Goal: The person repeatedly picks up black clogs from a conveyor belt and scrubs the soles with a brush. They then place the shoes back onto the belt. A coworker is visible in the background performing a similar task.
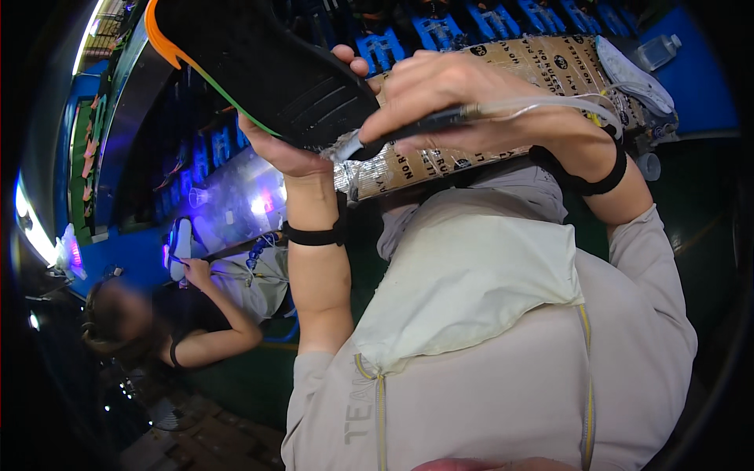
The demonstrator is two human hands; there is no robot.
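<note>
A black shoe sole (259,71) with an orange and green edge is held up at the upper left, tilted. My left hand (284,149) grips it from below, its thumb and fingers closed around the sides, with some fingertips showing beyond the far edge. In my right hand (440,90) is a brush (424,124) with a black handle and a metal collar. Its whitish bristles (338,147) touch the sole's near end, beside my left wrist. A transparent hose (550,102) runs from the handle back over my right wrist.
Printed brown cardboard (503,71) covers the bench beneath my hands. A white shoe-shaped piece (635,77) and a plastic bottle (660,51) lie at its right end. Blue racks (440,33) line the back. At left, a co-worker (212,314) holds another sole (181,245).
</note>
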